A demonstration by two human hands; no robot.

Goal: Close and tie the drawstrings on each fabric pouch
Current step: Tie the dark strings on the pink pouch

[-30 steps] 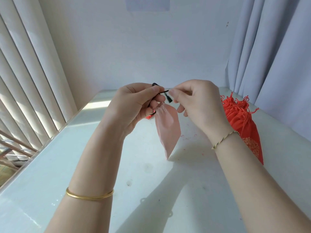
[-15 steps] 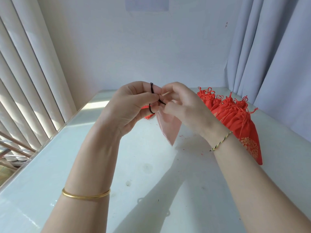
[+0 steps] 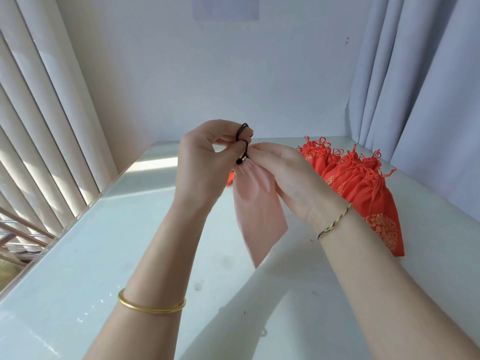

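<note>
White surface (image 3: 78, 294) carries tied red pouches (image 3: 363, 188) along its right edge. Above its middle, left hand (image 3: 205, 162) now pinches the looped black drawstring (image 3: 242, 133); right hand (image 3: 283, 175) has shifted to clamp the pink pouch (image 3: 257, 216) neck, cinched, knot likely pending.

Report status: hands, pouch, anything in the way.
Left hand pinching dark drawstring loop. Right hand gripping pink pouch neck, mouth gathered, pouch held above table. Red pouches piled right, clear of work.

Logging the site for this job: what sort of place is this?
Probably a plain indoor room with a work table by a window, not a workshop. Signs: vertical blinds on the left, curtains on the right, and a glossy white table holding tied red pouches.
</note>
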